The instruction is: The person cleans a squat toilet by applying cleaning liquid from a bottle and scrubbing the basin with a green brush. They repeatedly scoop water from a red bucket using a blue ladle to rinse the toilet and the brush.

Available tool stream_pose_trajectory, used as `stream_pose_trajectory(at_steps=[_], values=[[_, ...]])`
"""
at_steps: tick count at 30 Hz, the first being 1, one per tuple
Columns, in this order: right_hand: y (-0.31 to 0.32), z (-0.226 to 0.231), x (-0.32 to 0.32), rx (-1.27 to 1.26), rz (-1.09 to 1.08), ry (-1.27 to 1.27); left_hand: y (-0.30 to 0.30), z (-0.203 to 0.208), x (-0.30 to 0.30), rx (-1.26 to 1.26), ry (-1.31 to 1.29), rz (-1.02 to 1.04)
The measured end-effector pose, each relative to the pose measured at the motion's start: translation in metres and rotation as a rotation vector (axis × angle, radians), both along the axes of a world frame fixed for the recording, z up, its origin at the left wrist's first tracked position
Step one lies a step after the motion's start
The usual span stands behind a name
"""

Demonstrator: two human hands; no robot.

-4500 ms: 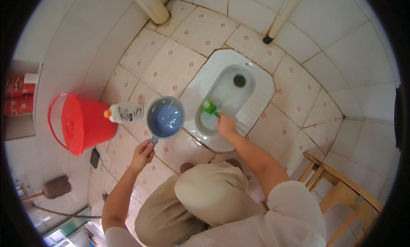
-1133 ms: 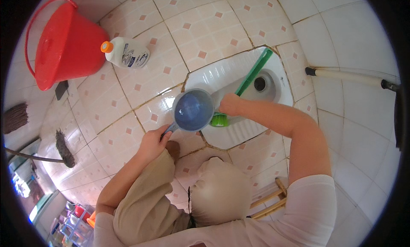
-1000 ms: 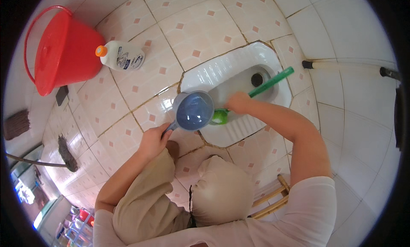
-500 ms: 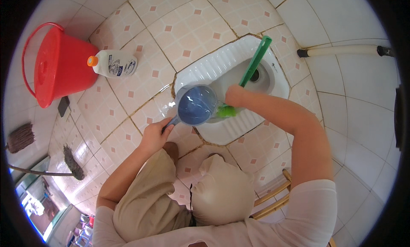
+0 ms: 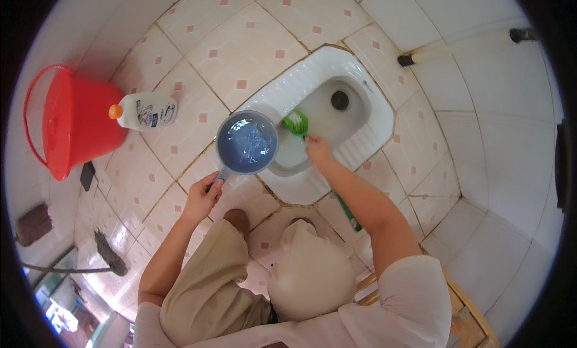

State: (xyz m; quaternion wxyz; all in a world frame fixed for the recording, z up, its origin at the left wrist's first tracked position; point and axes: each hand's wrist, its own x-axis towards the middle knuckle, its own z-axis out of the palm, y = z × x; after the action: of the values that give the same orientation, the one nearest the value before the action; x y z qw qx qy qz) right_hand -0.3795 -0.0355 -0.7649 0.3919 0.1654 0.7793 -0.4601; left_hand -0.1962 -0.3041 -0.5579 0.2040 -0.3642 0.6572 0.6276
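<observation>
Right hand (image 5: 317, 150): fingers clenched on green brush (image 5: 296, 123), bristles beside left inner wall of squat toilet (image 5: 362, 138), long axis slanting back past toilet's near end. Left hand (image 5: 201, 199): gripping grey-blue dipper (image 5: 224, 152), handle pointing away from toilet.

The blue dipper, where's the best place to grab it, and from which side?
The dipper is probably best held by its handle, coming from the person's side, slightly left. The handle sticks out that way from its round body, and the left hand grips it there.
</observation>
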Motion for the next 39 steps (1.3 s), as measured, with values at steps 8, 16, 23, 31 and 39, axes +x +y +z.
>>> stream_pose_trajectory(at_steps=[8,16,23,31,39], values=[[0.025,-0.028,-0.117,-0.165,-0.734,0.198,0.009,-0.011,-0.028,0.059,0.015,0.004],[0.052,-0.065,-0.109,-0.203,-1.184,0.074,0.011,-0.004,-0.043,0.096,0.006,-0.006],[0.015,-0.001,-0.094,0.372,-0.091,0.726,0.004,-0.004,-0.037,0.045,0.010,-0.023],[0.022,0.042,-0.046,0.374,0.427,0.687,0.012,-0.010,-0.039,-0.014,0.028,-0.080],[0.016,0.053,-0.018,0.298,1.196,0.579,0.021,-0.011,-0.023,-0.176,0.030,-0.277]])
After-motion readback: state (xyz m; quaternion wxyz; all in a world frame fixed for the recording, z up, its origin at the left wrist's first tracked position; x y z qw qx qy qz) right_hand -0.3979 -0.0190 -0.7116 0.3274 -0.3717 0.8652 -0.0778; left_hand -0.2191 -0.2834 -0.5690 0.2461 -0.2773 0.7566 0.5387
